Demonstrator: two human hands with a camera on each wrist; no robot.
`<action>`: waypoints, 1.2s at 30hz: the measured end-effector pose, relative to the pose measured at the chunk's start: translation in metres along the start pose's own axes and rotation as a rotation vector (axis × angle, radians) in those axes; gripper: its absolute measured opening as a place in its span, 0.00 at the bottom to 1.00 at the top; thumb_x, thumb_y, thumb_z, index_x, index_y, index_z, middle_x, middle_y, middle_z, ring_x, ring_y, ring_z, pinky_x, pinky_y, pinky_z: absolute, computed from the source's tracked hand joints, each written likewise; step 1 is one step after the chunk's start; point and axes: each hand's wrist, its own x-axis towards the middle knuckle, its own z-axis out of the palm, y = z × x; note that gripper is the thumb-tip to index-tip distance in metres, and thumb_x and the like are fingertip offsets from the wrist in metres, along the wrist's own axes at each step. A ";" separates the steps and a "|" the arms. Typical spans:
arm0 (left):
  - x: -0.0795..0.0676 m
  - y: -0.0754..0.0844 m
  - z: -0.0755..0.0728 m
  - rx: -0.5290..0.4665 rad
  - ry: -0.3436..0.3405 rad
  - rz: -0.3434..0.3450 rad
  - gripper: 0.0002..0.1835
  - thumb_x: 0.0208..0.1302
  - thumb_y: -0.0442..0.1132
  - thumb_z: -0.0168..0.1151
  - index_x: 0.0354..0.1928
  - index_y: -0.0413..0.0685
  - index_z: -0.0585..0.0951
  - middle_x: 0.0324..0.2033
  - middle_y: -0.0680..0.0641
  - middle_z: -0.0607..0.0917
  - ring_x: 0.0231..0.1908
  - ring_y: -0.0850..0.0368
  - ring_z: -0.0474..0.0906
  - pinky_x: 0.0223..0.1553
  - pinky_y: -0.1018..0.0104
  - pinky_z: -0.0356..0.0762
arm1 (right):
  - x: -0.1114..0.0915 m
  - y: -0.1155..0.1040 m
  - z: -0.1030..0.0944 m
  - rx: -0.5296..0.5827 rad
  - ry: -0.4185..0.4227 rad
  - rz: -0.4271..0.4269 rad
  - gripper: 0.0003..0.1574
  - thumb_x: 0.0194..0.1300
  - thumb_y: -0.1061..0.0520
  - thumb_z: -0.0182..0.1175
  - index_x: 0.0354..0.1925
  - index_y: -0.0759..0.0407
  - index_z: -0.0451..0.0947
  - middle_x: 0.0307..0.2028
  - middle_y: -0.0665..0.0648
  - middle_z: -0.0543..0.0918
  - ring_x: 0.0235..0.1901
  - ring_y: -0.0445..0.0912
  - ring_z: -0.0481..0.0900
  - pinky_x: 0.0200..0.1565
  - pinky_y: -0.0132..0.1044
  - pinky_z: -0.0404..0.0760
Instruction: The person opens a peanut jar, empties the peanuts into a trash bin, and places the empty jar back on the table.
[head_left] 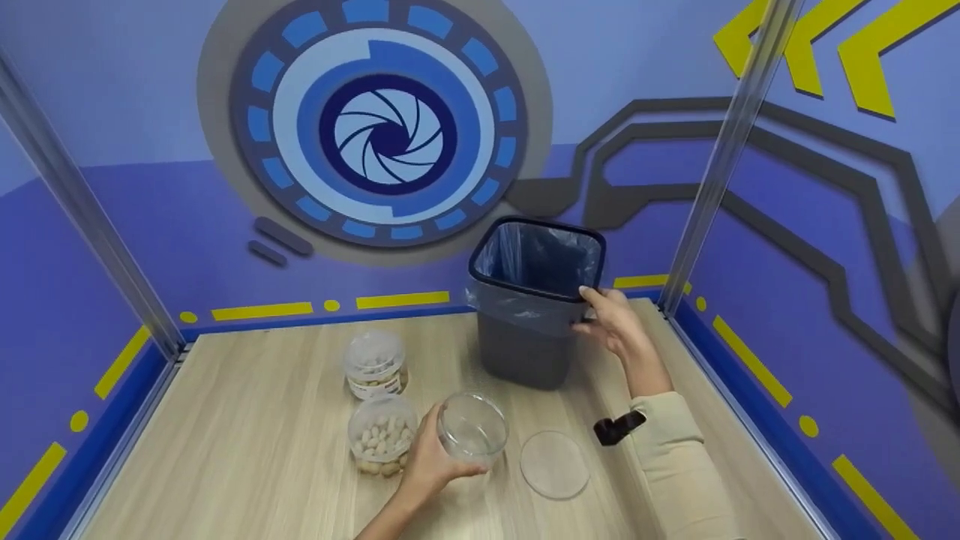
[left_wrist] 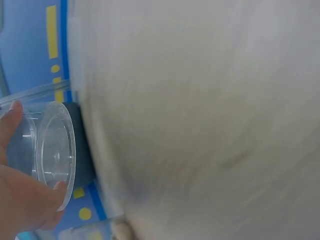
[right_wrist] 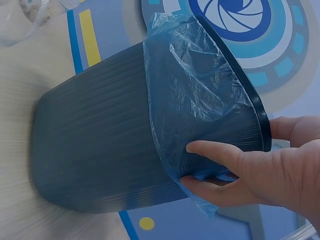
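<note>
My left hand [head_left: 431, 461] grips a clear, round plastic tub [head_left: 474, 429] above the wooden table. No contents show through its wall. In the left wrist view the thumb and fingers wrap the tub [left_wrist: 55, 150]. At the back right stands a dark trash bin [head_left: 523, 349], lined with a thin plastic bag [head_left: 517, 304] folded over its rim. My right hand [head_left: 616, 324] holds the bin's near right corner, and the right wrist view shows fingers [right_wrist: 215, 150] on the bag outside and the rest of the hand over the rim.
A round clear lid [head_left: 555, 465] lies flat on the table [head_left: 247, 420], right of the tub. Left of my left hand stands a tub of pale, nut-like pieces [head_left: 382, 435], with another similar labelled tub [head_left: 375, 364] behind it. Blue printed panels [head_left: 150, 232] wall the table in.
</note>
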 end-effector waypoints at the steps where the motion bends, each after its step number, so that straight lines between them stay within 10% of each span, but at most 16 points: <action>1: -0.002 -0.001 0.002 0.000 -0.012 -0.002 0.68 0.20 0.48 0.91 0.70 0.32 0.66 0.64 0.31 0.74 0.64 0.32 0.70 0.66 0.38 0.69 | 0.000 0.000 0.000 -0.002 0.002 0.000 0.48 0.80 0.56 0.44 0.79 0.66 0.23 0.79 0.70 0.32 0.77 0.64 0.41 0.71 0.59 0.61; 36: -0.001 -0.017 0.027 -0.065 -0.114 -0.053 0.67 0.21 0.37 0.91 0.68 0.27 0.61 0.61 0.25 0.74 0.62 0.26 0.70 0.66 0.35 0.66 | 0.000 0.001 0.000 0.012 0.000 -0.008 0.48 0.81 0.56 0.45 0.79 0.67 0.24 0.79 0.69 0.32 0.78 0.63 0.43 0.71 0.60 0.61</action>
